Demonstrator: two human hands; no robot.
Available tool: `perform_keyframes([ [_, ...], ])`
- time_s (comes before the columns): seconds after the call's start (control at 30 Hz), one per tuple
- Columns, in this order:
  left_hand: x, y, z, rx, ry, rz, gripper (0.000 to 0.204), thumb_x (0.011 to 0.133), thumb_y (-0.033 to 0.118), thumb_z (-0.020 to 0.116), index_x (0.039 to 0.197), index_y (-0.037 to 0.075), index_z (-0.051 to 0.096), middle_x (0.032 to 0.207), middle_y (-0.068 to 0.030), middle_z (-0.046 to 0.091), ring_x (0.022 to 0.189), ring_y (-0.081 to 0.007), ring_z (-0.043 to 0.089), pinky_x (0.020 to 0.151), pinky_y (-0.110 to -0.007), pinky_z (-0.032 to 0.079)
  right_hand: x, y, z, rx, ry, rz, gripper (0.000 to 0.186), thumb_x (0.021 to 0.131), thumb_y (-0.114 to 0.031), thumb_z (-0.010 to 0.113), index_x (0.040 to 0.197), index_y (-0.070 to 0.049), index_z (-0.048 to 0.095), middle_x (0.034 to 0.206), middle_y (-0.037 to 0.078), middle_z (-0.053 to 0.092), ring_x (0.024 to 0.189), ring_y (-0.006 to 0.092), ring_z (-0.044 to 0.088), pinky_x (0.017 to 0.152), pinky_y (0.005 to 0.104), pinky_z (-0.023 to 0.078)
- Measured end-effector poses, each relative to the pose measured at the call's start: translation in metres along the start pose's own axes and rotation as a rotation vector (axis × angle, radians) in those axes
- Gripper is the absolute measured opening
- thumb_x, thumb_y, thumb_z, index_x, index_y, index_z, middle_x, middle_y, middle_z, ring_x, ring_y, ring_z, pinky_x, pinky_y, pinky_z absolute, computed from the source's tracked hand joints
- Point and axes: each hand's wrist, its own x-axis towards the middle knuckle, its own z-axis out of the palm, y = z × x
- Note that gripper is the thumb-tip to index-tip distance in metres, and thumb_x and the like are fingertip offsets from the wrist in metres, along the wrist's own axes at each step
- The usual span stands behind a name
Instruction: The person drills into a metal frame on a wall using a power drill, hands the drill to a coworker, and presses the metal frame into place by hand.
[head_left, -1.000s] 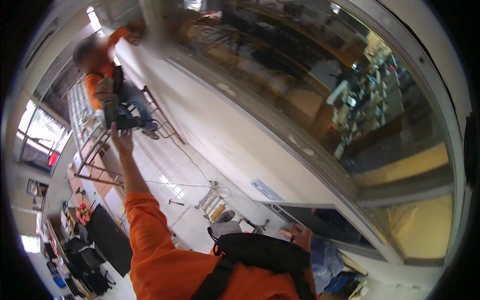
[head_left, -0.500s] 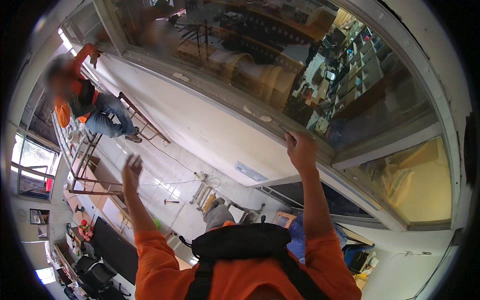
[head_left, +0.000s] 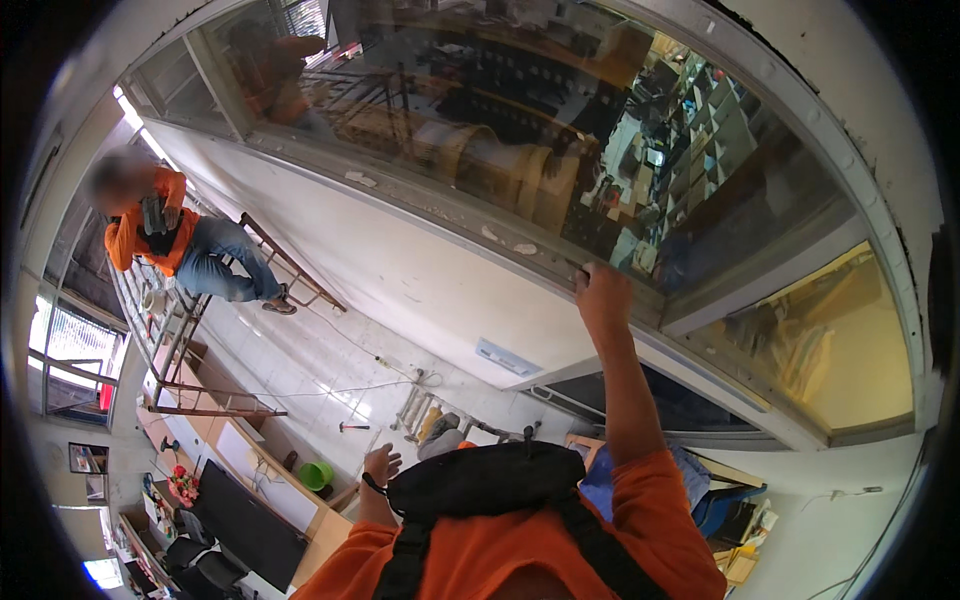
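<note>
My right hand is closed at the lower frame of a wide glass window, its fingers curled at the sill's edge. A small dark bit shows at the fingertips, too little to name. Along the grey window sill are a few whitish patches. My left hand is low by my chest, next to the black pack strapped there. Its fingers are slightly apart, and nothing shows in them.
A co-worker in orange sits on a metal scaffold at the left. Far below on the tiled floor lie a hammer and a cable. A green bucket stands by wooden furniture. The white wall runs under the window.
My left hand has dropped from its raised place down to my chest. The right hand stays at the sill, almost unmoved. The co-worker's arm has come down from the window frame.
</note>
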Motion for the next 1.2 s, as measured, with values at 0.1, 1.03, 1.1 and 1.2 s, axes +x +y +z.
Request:
perform_keyframes([
  [0.1, 0.014, 0.032, 0.021, -0.015, 0.034, -0.082, 0.045, 0.094, 0.033, 0.063, 0.127, 0.002, 0.059, 0.110, -0.0147, 0.071, 0.087, -0.0234, 0.070, 0.067, -0.035, 0.054, -0.005, -0.004, -0.006, 0.067, 0.087, -0.035, 0.020, 0.087, -0.023, 0.073, 0.095, -0.004, 0.074, 0.086, 0.019, 0.072, 0.080, 0.0392, 0.069, 0.075, 0.0470, 0.054],
  [1.03, -0.066, 0.014, 0.115, 0.525, -0.074, 0.133, 0.041, 0.095, 0.030, 0.064, 0.116, -0.005, 0.064, 0.093, -0.0112, 0.071, 0.076, -0.0211, 0.068, 0.066, -0.033, 0.056, -0.177, 0.198, -0.009, 1.639, 0.396, 0.930, 0.049, 0.094, -0.047, 0.071, 0.122, -0.007, 0.064, 0.098, 0.005, 0.068, 0.079, 0.0144, 0.060, 0.065, 0.0319, 0.043],
  [1.1, -0.075, 0.005, 0.113, 0.298, -0.001, 0.006, 0.041, 0.096, 0.030, 0.063, 0.117, -0.004, 0.065, 0.093, -0.0099, 0.071, 0.074, -0.0186, 0.067, 0.063, -0.031, 0.055, -0.169, 0.190, -0.018, 1.656, 0.375, 0.958, 0.045, 0.095, -0.046, 0.069, 0.116, -0.007, 0.066, 0.097, 0.005, 0.068, 0.078, 0.0143, 0.060, 0.065, 0.0310, 0.044],
  [1.2, -0.088, 0.018, 0.126, 0.038, 0.097, -0.161, 0.040, 0.096, 0.030, 0.062, 0.119, -0.004, 0.065, 0.094, -0.0099, 0.072, 0.073, -0.0167, 0.068, 0.060, -0.029, 0.054, -0.157, 0.187, -0.025, 1.514, 0.255, 1.064, 0.040, 0.097, -0.045, 0.066, 0.115, -0.009, 0.066, 0.096, 0.003, 0.068, 0.078, 0.0131, 0.060, 0.064, 0.0292, 0.045],
])
